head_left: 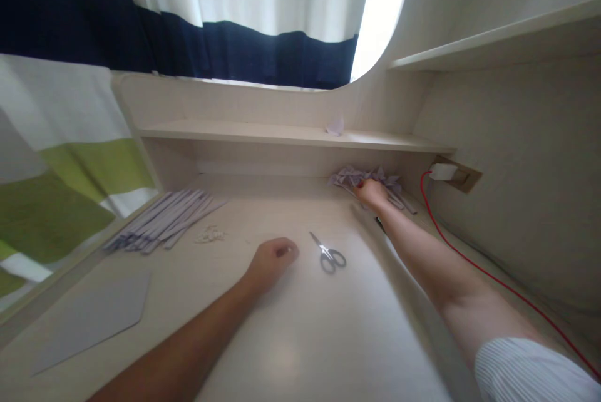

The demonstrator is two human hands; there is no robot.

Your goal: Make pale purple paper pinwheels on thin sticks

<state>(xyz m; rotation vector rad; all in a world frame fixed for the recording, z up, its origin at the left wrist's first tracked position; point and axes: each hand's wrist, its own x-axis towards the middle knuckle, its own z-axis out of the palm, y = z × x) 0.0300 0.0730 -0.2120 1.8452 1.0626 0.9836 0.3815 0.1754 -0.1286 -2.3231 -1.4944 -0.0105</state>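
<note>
My right hand (372,193) reaches to the back right of the desk, its fingers closed at a pile of folded paper pinwheels (348,175) with paper sticks. It appears to grip one of them, though the fingers hide part of it. Near the middle of the desk, my left hand (273,259) rests with its fingers curled in. A tiny pale spot shows at its fingertips, too small to name. Scissors (327,254) with dark handles lie just right of that hand, blades pointing away and slightly apart. Small pale bits (210,235) are heaped to its left.
Long pale paper sticks (162,220) lie stacked at the left, with a flat sheet (96,320) nearer me. A folded paper piece (335,126) sits on the low shelf (244,131). At the right wall, a red cable (462,255) runs from a white plug (442,171).
</note>
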